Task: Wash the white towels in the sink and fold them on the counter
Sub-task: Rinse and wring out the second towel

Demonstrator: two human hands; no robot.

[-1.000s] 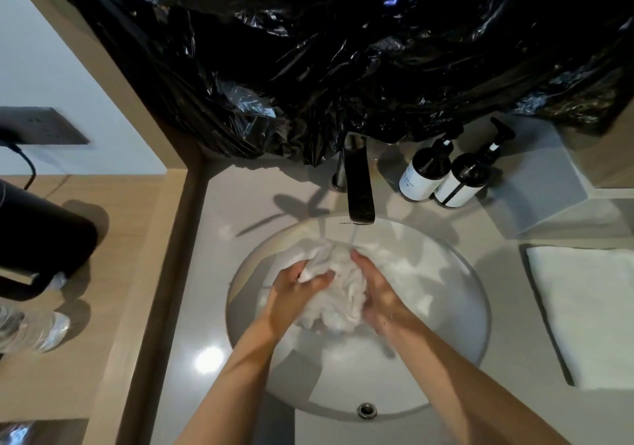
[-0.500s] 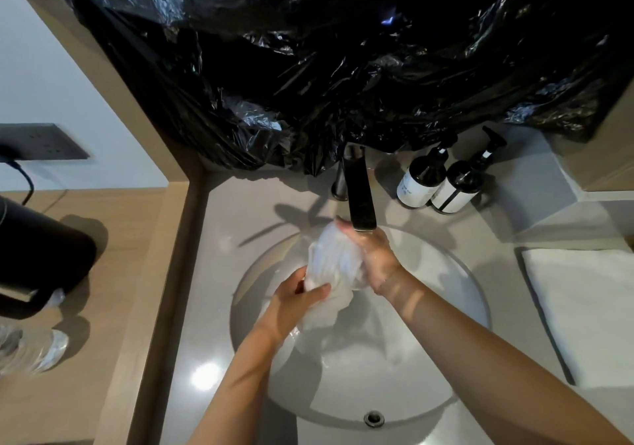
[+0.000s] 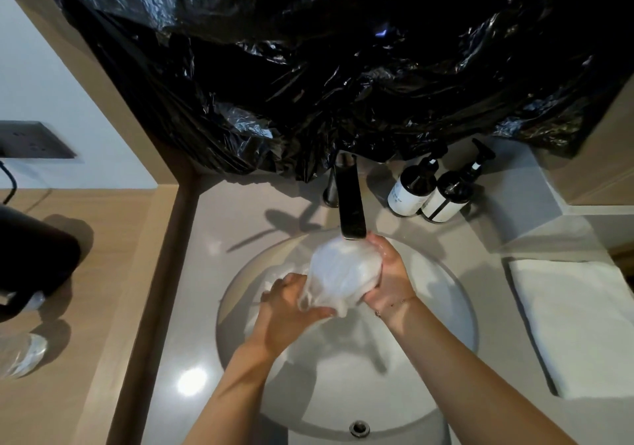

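Two hands, the left hand (image 3: 291, 307) and the right hand (image 3: 387, 273), are showing, two white towels, one wet towel (image 3: 343, 273) and one folded towel (image 3: 576, 324), two bottles (image 3: 411, 190) (image 3: 446, 197), one tap (image 3: 350, 204) and one sink (image 3: 446, 307).

White wet towel (image 3: 344, 274), white folded towel (image 3: 576, 324), glossy black plastic sheet (image 3: 343, 67) — dark bottles (image 3: 427, 189), white labels
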